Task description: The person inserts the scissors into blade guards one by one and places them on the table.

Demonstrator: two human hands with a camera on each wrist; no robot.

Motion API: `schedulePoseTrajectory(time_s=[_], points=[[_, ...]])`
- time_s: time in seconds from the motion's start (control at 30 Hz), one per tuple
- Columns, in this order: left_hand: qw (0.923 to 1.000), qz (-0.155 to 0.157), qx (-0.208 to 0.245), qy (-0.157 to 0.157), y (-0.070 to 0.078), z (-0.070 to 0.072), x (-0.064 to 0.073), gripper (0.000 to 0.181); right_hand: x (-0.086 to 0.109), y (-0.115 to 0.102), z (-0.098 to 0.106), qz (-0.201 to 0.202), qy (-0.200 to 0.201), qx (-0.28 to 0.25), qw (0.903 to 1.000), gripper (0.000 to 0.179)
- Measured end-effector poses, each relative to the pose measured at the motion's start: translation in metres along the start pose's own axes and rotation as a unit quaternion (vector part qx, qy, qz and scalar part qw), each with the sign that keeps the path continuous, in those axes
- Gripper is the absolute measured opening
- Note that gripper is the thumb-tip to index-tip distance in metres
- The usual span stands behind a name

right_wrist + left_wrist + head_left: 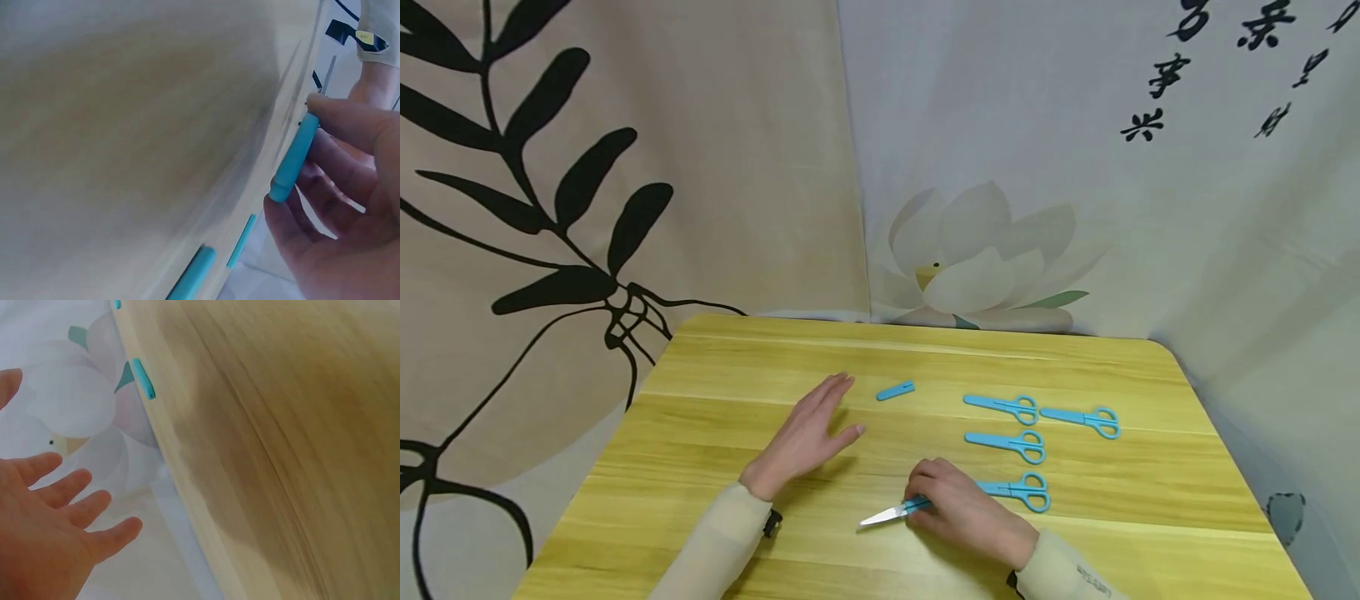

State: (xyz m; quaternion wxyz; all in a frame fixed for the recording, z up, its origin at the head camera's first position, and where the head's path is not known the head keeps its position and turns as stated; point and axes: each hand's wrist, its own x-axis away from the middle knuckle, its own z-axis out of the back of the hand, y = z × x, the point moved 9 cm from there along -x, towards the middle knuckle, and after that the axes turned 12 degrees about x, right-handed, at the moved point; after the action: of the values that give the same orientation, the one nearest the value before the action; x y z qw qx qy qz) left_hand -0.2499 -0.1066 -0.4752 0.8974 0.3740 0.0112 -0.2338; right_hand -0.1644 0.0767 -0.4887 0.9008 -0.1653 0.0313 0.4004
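My right hand [958, 510] grips a pair of scissors [883, 516] by its blue handle, low over the near part of the table. Its bare metal blades point left in the head view. In the right wrist view, thumb and fingers pinch the blue handle [294, 159] edge-on. My left hand [805, 437] hovers over the table with fingers spread and thumb apart, holding nothing. Just beyond its fingertips lies a small blue blade cover [895, 391]. One pair of blue scissors [1028, 490] with a covered blade lies right behind my right hand, which hides its tip.
Farther back on the right of the wooden table [1120, 517] lie three more covered blue scissors: a back-row pair [1000, 405], another pair [1078, 418] to its right, and a pair [1003, 442] in front. A printed curtain [760, 167] hangs behind the table's far edge.
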Motion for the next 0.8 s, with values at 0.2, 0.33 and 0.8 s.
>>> schedulePoseTrajectory(time_s=[0.2,0.33,0.8], points=[[0.9995,0.012,0.024,-0.016,-0.004,-0.010,-0.012,0.080,0.007,0.006,0.005,-0.008,0.015,0.002,0.9998,0.013],[0.9989,0.019,0.035,-0.025,-0.008,-0.016,-0.019,0.080,0.011,0.009,0.007,-0.019,0.018,0.001,0.9997,0.015],[0.9976,0.020,0.057,-0.035,-0.016,-0.033,-0.046,0.071,0.023,0.014,0.009,-0.027,0.027,0.008,0.9992,0.015]])
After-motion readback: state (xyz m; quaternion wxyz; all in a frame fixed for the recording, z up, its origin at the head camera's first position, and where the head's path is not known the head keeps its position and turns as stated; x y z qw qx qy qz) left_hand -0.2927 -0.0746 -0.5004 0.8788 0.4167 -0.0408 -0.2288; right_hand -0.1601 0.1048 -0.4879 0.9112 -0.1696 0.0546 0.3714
